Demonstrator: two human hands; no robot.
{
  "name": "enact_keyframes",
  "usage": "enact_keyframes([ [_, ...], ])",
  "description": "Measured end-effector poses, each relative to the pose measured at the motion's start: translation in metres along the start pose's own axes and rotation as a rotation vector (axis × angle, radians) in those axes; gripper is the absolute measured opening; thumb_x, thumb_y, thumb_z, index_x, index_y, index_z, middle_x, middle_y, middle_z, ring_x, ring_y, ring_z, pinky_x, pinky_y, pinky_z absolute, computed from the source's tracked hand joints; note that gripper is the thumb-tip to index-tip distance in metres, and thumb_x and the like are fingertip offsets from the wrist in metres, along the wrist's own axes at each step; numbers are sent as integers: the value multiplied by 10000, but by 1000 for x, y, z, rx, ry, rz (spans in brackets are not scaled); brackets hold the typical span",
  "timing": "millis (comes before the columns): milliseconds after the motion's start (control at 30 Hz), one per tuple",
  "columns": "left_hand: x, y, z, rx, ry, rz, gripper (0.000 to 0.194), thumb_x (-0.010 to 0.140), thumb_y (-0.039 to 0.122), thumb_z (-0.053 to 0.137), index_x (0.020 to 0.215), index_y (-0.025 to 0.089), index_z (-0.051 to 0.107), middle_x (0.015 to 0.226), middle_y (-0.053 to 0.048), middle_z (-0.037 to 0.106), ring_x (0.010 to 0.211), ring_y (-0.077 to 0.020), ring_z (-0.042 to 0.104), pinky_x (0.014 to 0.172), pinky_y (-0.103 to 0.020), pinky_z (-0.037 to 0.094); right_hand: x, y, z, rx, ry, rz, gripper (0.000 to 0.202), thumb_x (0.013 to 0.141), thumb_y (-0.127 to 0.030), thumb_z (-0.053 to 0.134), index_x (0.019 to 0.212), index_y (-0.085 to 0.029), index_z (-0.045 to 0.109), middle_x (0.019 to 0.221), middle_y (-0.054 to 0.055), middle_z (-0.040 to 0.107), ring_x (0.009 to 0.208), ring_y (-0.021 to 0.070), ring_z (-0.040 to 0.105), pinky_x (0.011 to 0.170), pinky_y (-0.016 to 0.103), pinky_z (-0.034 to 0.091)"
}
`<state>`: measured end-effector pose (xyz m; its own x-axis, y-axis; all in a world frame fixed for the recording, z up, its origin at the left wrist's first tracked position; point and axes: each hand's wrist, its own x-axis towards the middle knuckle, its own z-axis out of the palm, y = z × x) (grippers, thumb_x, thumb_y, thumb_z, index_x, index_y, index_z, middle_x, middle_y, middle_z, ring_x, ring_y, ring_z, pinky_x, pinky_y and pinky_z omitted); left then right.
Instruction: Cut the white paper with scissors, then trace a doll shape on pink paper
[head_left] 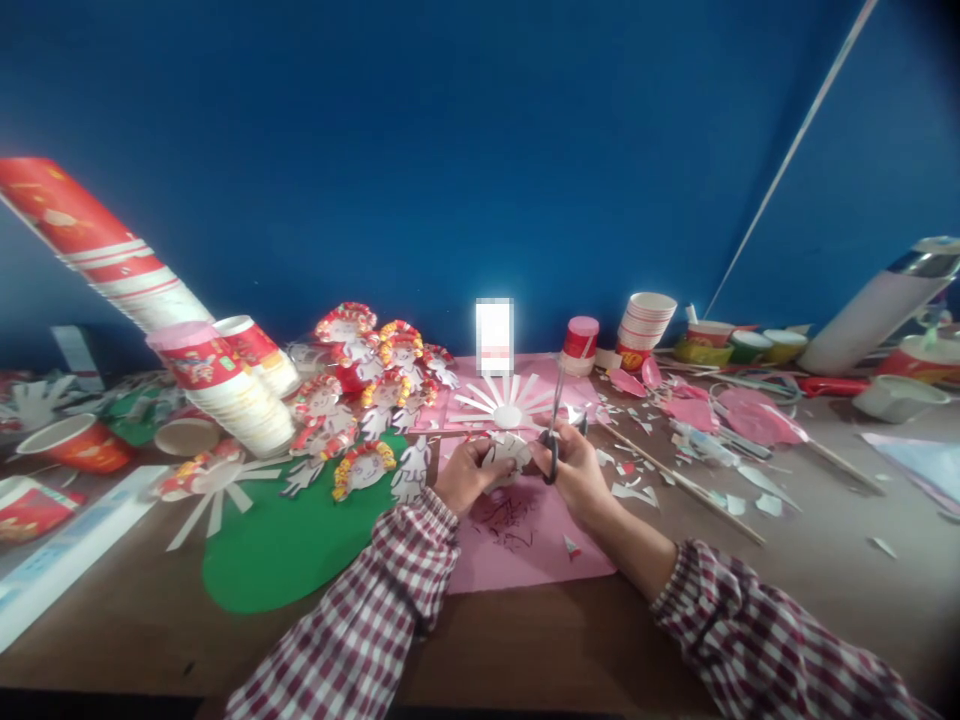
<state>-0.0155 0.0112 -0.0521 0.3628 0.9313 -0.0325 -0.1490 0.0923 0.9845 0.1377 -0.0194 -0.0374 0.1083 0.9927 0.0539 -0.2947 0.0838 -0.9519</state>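
Observation:
My left hand [463, 478] pinches a small white paper piece [504, 458] with cut edges above the pink sheet [540, 560]. On the right, my right hand [576, 468] grips dark-handled scissors [553, 440], their blades pointing up and away. Fingers of both hands come close together at the paper's right side. Just beyond them lies a white paper cup cut into spread strips [507, 414]. Dark thin scraps [510, 518] are scattered on the pink sheet below my hands.
A green sheet [277, 560] lies left, with decorated paper figures [365, 467] around it. Stacked paper cups [232, 400] lean at the left; another stack [646, 325] stands behind right. Wooden sticks [690, 485], pink pieces and paper scraps cover the right side, near a thermos [870, 310].

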Motion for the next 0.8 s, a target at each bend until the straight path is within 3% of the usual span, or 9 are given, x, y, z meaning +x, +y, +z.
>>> enact_keyframes([
  [367,0,0,2,7,45,-18,249,602,287,748,794,139,688,678,-27,652,570,-133,553,550,-242,424,0,-2,1,-98,2,-30,362,637,-320,731,944,-174,606,641,-35,517,548,93,462,484,211,380],
  [600,0,4,4,-126,143,-15,279,610,304,744,794,115,653,601,-15,616,481,-104,512,459,-223,384,0,2,-2,-109,-51,-30,441,680,-388,722,1039,-173,582,674,-9,559,606,140,543,593,280,473],
  [800,-2,12,7,-241,224,7,287,555,263,778,742,92,645,595,-21,606,505,-95,519,478,-218,397,0,3,-6,-232,-133,-51,444,734,-406,675,1113,-192,587,685,-1,590,655,154,565,620,274,465],
])
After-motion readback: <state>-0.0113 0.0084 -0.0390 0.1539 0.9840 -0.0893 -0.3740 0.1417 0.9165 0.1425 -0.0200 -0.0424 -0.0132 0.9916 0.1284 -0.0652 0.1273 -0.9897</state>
